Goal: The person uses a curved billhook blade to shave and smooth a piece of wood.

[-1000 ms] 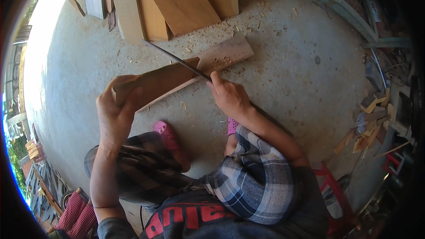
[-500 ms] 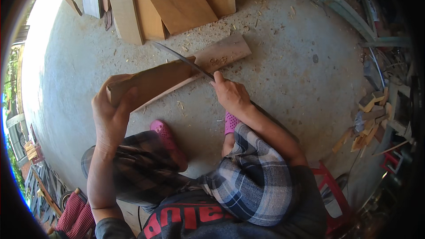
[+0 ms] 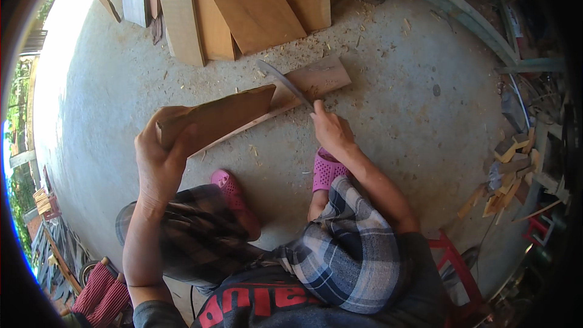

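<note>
Big red letters (image 3: 262, 305) are running in a row across the front of a dark shirt (image 3: 303, 321). From up here, they are looking upside down.

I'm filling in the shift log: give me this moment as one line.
left hand: grips wooden board | right hand: holds curved blade | blade: seen across lower plank | shavings: on floor

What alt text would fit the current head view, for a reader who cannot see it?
A bare left hand grips one end of a brown board over a wooden plank; the right hand holds a curved blade near the board's other end. Other boards show beyond.
</note>
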Action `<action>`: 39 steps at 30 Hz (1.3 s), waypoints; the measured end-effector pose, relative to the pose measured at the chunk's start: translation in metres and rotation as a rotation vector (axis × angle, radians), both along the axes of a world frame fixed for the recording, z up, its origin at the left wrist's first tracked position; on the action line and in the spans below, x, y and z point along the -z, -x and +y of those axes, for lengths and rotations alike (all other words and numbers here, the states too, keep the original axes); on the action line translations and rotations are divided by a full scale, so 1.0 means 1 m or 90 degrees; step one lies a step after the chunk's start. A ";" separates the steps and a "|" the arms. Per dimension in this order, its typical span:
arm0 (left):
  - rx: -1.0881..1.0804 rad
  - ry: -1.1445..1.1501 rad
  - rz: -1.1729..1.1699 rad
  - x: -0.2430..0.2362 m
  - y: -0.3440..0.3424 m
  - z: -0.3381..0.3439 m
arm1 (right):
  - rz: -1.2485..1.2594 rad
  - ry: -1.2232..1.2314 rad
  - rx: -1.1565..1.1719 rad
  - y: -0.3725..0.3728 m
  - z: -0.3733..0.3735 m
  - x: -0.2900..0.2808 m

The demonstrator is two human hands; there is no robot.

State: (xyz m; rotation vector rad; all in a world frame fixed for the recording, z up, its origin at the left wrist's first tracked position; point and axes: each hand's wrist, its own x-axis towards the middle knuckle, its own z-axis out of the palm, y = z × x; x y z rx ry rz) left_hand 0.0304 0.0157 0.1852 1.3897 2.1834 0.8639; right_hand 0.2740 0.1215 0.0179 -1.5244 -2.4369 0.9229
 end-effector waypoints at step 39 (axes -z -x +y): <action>0.031 -0.015 -0.014 0.000 -0.008 0.006 | 0.159 -0.078 -0.096 0.003 -0.001 -0.006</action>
